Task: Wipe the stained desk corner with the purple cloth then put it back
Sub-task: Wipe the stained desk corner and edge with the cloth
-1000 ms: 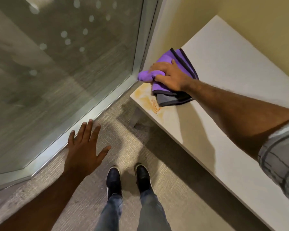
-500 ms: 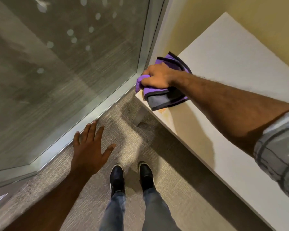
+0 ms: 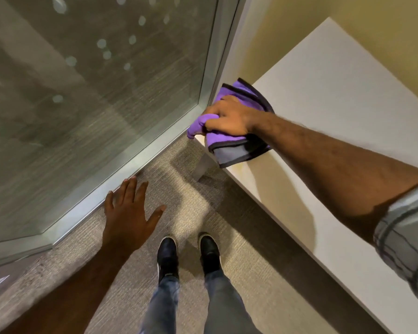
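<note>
My right hand (image 3: 229, 116) grips the purple cloth (image 3: 237, 145), a folded cloth with dark trim and a grey underside, pressed flat on the near left corner of the white desk (image 3: 323, 97). The cloth covers the corner and hangs slightly over its left and front edges. A faint yellowish trace shows on the desk just right of the cloth near the front edge. My left hand (image 3: 128, 213) hovers over the carpet with fingers spread, holding nothing.
A glass wall with a metal frame (image 3: 121, 174) runs along the left, close to the desk corner. A yellow wall (image 3: 299, 18) backs the desk. My two dark shoes (image 3: 188, 254) stand on beige carpet beside the desk's front edge. A desk leg (image 3: 202, 165) shows under the corner.
My right hand has slid the cloth toward the desk's left corner, covering the orange stain that showed a second ago. My left hand stays spread over the floor.
</note>
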Demonstrator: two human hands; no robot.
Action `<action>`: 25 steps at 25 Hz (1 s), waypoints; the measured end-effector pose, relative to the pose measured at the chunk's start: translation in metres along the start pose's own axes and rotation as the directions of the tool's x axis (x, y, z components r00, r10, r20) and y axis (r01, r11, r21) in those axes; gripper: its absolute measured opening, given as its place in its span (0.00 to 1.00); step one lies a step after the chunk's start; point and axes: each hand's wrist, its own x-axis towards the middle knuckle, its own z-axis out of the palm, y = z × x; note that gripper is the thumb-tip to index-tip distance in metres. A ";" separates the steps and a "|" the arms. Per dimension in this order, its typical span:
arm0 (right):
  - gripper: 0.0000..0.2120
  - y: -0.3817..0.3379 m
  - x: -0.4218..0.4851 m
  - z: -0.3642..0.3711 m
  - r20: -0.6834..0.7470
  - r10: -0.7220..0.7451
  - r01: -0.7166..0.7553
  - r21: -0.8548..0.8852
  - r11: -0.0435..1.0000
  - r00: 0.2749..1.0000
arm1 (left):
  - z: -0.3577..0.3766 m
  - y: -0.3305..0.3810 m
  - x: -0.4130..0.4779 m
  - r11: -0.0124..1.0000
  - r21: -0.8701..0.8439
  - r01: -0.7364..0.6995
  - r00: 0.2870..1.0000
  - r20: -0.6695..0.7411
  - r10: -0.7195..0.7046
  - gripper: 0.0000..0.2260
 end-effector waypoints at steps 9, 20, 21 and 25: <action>0.19 -0.023 0.014 -0.001 0.054 0.062 -0.056 -0.109 0.993 0.997 | 0.003 -0.005 -0.001 1.000 -0.019 0.006 1.000 0.016 -0.006 0.38; 0.25 0.009 -0.040 0.044 -0.401 -0.009 -0.005 -0.035 0.999 0.916 | 0.001 -0.010 0.007 0.999 -0.032 -0.016 1.000 -0.014 0.016 0.34; 0.25 0.003 -0.043 0.053 -0.395 -0.061 0.024 -0.097 0.995 0.917 | 0.001 -0.011 0.006 1.000 -0.028 -0.014 1.000 -0.008 0.014 0.34; 0.23 0.016 -0.094 0.084 -0.354 -0.269 0.176 -0.275 0.945 0.896 | -0.004 -0.015 0.003 1.000 -0.017 -0.008 1.000 0.028 0.009 0.34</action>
